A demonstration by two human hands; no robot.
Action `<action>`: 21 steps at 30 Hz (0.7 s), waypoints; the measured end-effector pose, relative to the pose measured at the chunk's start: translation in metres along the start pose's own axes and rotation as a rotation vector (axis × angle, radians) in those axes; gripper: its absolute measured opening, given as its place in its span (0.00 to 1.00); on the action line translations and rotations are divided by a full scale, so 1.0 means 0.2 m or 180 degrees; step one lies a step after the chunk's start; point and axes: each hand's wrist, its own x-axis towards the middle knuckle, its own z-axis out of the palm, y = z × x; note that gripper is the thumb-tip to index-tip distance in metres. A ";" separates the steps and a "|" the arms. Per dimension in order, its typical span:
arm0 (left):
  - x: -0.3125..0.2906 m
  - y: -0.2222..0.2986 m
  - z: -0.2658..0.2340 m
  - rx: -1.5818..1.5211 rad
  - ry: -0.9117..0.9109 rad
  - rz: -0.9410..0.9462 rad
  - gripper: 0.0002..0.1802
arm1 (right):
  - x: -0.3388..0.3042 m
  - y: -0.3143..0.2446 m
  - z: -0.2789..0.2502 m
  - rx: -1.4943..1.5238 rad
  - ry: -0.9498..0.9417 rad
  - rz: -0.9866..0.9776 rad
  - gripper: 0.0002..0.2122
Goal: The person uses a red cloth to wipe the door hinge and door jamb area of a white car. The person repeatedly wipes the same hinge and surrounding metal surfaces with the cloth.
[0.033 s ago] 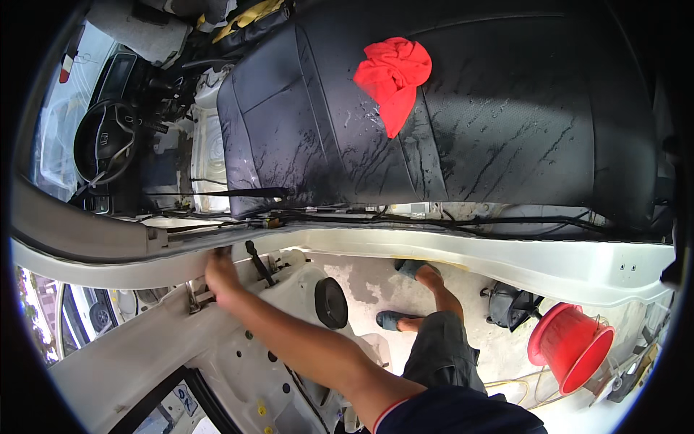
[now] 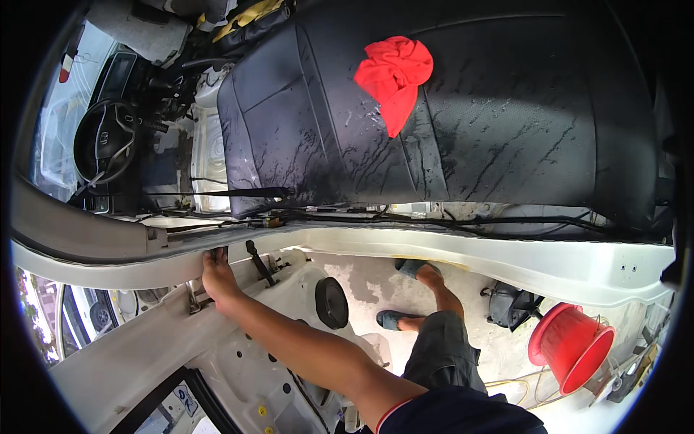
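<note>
My left hand (image 2: 219, 281) reaches to the gap between the white car door (image 2: 163, 329) and the pale door pillar (image 2: 155, 269). Its fingers are bent closed around something small and dark against the pillar's edge. What that is I cannot make out. Just right of the hand, a black strap-like part (image 2: 258, 262) sticks up from the door edge. A metal hinge (image 2: 193, 298) is on the other side. The door's inner trim is off, leaving holes and a round black speaker (image 2: 332, 303) exposed. My right hand is out of the picture.
A crumpled red cloth (image 2: 396, 81) lies on the wet black seat (image 2: 499, 130). Black wiring (image 2: 405, 220) runs along the sill (image 2: 463, 249). A red bucket (image 2: 567, 351) lies tipped on the floor beside a black object (image 2: 508, 304). The steering wheel (image 2: 106, 141) is at far left.
My left hand has shifted slightly back from the pillar's edge and turned a little. Its blurred fingertips now show more sharply. The cloth and the door stay put.
</note>
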 end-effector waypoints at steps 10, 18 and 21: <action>0.01 -0.02 0.06 -0.0008 0.0150 0.0050 0.25 | -0.01 -0.09 0.04 0.0528 0.0208 0.1323 0.29; 0.03 -0.02 0.05 0.0006 0.0142 0.0174 0.24 | 0.02 -0.11 0.06 0.0492 0.0288 0.1452 0.26; 0.03 -0.02 0.05 0.0047 0.0143 0.0112 0.24 | 0.05 -0.08 0.05 0.0221 0.0295 0.1113 0.27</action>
